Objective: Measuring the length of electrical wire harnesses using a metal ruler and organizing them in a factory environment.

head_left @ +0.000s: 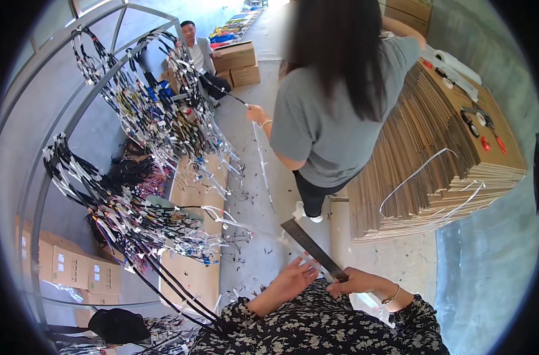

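Observation:
My right hand [361,280] is closed around the lower end of a dark steel ruler [312,248], which points up and to the left. A thin whitish cable or strip [284,238] runs from the hanging wire bundles toward the ruler's lower end; whether my right fingers also pinch it cannot be told. Beside it, my left hand [290,283] is palm up with fingers apart, close to the strip and ruler. Bundles of black and white wire harnesses [139,219] hang from a grey metal rack [98,89] on my left.
A co-worker in a grey shirt [334,124] stands ahead, one hand on a hanging cable. Another person [201,59] sits farther back near cardboard boxes [234,56]. Stacked flat cardboard [405,160] with scissors and tape on top stands right. Black cables [175,284] stretch toward my left side.

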The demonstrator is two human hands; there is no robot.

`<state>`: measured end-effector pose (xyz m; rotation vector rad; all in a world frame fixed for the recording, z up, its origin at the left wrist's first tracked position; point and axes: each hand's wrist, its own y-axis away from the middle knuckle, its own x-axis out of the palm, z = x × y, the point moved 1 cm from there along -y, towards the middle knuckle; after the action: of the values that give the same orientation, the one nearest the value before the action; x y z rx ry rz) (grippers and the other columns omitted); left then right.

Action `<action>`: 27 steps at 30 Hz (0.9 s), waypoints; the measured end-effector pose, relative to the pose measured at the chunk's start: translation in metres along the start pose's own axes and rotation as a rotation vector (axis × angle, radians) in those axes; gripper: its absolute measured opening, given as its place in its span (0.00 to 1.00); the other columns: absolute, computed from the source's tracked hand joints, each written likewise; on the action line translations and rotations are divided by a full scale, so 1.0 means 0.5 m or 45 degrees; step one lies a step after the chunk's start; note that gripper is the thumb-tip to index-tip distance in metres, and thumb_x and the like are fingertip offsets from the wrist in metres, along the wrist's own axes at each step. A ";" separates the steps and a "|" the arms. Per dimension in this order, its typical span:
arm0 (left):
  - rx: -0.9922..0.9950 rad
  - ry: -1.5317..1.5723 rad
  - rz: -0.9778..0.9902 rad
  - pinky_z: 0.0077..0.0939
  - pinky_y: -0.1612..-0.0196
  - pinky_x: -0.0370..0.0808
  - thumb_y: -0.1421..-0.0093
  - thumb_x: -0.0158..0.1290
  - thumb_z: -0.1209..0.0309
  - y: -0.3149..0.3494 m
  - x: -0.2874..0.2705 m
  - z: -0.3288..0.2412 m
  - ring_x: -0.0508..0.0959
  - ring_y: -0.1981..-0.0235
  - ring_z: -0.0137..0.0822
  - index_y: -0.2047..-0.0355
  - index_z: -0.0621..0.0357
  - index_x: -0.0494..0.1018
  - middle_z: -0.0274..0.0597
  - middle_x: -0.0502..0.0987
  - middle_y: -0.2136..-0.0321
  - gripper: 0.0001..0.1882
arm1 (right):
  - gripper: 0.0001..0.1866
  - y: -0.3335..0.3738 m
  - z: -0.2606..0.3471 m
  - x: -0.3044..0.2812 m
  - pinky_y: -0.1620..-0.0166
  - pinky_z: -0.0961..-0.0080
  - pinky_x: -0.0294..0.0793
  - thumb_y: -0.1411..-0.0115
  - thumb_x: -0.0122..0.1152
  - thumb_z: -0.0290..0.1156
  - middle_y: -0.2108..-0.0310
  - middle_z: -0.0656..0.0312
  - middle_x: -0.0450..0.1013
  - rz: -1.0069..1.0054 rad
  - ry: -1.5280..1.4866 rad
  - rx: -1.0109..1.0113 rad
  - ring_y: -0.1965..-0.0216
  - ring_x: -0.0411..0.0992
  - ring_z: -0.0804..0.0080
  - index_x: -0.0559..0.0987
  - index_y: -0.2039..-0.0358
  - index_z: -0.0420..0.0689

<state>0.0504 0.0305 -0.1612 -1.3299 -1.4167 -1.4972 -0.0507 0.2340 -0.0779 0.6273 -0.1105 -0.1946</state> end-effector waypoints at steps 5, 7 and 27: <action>-0.198 -0.105 -0.009 0.32 0.51 0.77 0.35 0.51 0.75 0.001 0.006 0.013 0.79 0.56 0.43 0.51 0.51 0.67 0.45 0.76 0.52 0.13 | 0.17 -0.025 0.016 0.020 0.72 0.82 0.62 0.40 0.63 0.48 0.82 0.73 0.70 -0.081 -0.042 -0.119 0.77 0.65 0.84 0.84 0.74 0.48; -0.195 -0.203 -0.035 0.35 0.55 0.79 0.35 0.50 0.77 0.004 0.022 0.009 0.79 0.57 0.44 0.52 0.51 0.65 0.49 0.75 0.52 0.13 | 0.16 -0.019 0.021 0.012 0.73 0.82 0.64 0.41 0.65 0.48 0.79 0.73 0.73 -0.140 -0.060 -0.032 0.76 0.65 0.85 0.83 0.68 0.48; 0.004 -0.111 0.093 0.25 0.54 0.76 0.44 0.59 0.78 0.049 0.162 -0.030 0.77 0.52 0.41 0.42 0.53 0.59 0.42 0.75 0.56 0.31 | 0.13 0.053 0.067 -0.028 0.77 0.83 0.59 0.37 0.59 0.39 0.84 0.69 0.74 -0.234 -0.209 -0.105 0.82 0.62 0.87 0.80 0.69 0.42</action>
<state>0.0499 0.0252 -0.0754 -1.4450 -1.4082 -1.4040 -0.0656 0.2390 -0.0358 0.5389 -0.2022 -0.4265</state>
